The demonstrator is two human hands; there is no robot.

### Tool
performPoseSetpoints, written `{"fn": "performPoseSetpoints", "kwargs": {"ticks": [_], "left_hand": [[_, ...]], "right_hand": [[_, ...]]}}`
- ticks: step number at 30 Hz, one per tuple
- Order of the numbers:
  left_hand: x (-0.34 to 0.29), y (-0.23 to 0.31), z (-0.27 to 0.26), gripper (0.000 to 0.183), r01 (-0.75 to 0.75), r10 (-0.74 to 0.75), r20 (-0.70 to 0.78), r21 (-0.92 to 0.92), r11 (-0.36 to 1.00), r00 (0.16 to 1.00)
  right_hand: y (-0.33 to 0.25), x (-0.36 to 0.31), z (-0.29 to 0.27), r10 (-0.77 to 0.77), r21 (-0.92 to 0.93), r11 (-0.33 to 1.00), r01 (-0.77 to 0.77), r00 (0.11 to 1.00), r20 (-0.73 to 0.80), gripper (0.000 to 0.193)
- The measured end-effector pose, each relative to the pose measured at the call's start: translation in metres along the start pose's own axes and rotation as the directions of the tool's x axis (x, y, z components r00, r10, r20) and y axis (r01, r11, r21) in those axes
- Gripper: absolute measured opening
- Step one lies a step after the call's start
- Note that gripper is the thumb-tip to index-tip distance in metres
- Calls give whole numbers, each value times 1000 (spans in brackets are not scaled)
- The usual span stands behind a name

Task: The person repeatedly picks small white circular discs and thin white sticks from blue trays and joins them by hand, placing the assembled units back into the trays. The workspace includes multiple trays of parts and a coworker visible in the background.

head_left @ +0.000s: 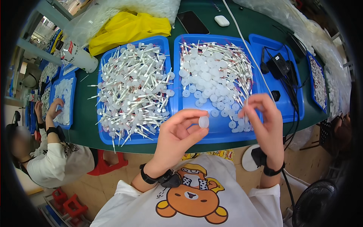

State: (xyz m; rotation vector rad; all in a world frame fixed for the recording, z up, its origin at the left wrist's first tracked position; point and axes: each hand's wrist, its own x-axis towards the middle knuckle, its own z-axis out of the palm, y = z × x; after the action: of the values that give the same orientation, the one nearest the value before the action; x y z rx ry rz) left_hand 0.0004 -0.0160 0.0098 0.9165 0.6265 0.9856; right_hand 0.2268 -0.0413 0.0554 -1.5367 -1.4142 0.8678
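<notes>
My left hand [177, 130] pinches a small translucent white disc [203, 122] between thumb and fingertips, in front of the middle blue tray [213, 137]. To its right, my right hand [267, 117] is closed at the fingertips on a thin white stick-like piece [246, 110], partly hidden by the fingers. The middle tray holds loose translucent discs [206, 75] and, along its back and right, thin white sticks with reddish wires [238, 62]. In the left blue tray [103, 130] lie many sticks with discs on them [134, 87], heaped above the rim.
A right blue tray [298, 98] holds a black power adapter [278, 65] and cables. Behind the trays lie a yellow bag [130, 30], a phone [193, 22] and a white earbud case [222, 21]. A bottle [79, 56] stands left. Another person [60, 157] works at far left.
</notes>
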Motion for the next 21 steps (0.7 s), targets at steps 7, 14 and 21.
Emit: {"fn": "performPoseSetpoints", "kwargs": {"ticks": [7, 14, 21], "left_hand": [[-3, -4, 3, 35, 114, -87, 129, -214, 970, 988], [-8, -15, 8, 36, 182, -117, 237, -276, 944, 965], [-10, -14, 12, 36, 218, -148, 247, -287, 933, 958]], "right_hand": [[-21, -32, 25, -136, 548, 799, 248, 962, -236, 20], [-18, -28, 48, -226, 502, 721, 479, 846, -482, 24], [-12, -28, 56, -372, 293, 790, 539, 800, -470, 27]]}}
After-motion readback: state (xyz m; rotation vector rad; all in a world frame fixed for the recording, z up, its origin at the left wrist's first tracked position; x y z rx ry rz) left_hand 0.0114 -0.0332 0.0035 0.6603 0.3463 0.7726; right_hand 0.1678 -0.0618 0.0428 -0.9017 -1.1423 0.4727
